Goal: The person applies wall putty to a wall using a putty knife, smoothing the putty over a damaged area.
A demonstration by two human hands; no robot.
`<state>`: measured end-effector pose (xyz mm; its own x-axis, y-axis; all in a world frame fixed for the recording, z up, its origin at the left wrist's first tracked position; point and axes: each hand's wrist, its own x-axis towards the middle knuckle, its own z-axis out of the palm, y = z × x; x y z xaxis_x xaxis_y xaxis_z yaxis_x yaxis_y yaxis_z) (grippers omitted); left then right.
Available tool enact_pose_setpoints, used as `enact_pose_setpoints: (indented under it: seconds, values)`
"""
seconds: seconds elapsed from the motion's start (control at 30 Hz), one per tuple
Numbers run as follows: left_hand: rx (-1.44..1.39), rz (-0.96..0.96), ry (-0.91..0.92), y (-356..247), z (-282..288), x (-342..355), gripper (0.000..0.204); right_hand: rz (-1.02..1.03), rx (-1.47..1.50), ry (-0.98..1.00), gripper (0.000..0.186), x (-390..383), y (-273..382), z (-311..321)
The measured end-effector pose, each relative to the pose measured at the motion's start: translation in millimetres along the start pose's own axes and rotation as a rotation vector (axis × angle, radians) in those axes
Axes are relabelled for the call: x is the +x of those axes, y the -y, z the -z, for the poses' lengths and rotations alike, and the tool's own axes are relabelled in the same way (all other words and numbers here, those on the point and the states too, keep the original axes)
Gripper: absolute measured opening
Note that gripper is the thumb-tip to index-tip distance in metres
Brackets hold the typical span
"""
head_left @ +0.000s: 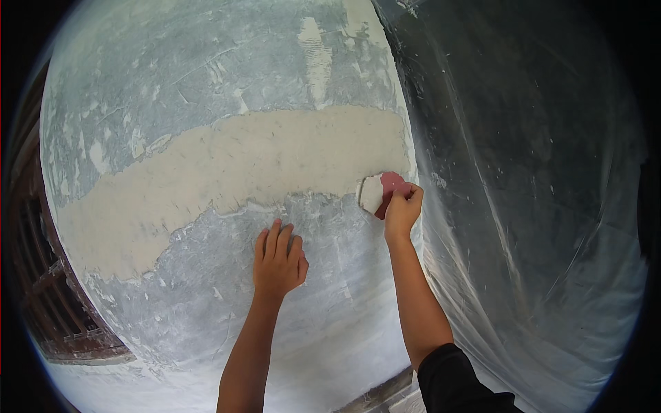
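Observation:
A grey wall (pixel 330 258) carries a broad, curving band of cream-coloured filler (pixel 248 151), rough along its lower edge. My right hand (pixel 403 215) pinches a small red plastic scraper (pixel 392 182) near the wall's right edge, just below the right end of the band. White filler (pixel 371 193) coats the scraper's left part. Lower and further left, my left hand (pixel 279 261) is against the bare grey surface, fingers stretched upward and slightly apart, fingertips just under the band. It holds nothing.
Translucent plastic sheeting (pixel 523 227) hangs in folds to the right, next to the wall's edge. A brown barred window frame (pixel 51 289) borders the wall on the left. Pale filler patches (pixel 317 58) mark the upper wall.

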<state>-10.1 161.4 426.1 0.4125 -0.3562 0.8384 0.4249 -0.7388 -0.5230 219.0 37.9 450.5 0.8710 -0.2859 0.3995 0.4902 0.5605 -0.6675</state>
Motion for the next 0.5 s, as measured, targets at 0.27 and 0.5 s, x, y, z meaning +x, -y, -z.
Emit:
enact_pose_setpoints:
  seconds: [0.27, 0.5]
  values:
    - [0.011, -0.002, -0.006, 0.6, 1.6, 2.0, 0.027, -0.081, -0.047, -0.025, 0.023, 8.6, -4.7, 6.3]
    - [0.013, 0.0, 0.009, -1.6, -2.7, 2.3, 0.027, -0.067, -0.081, 0.058, 0.022, -9.4, -19.6, 39.2]
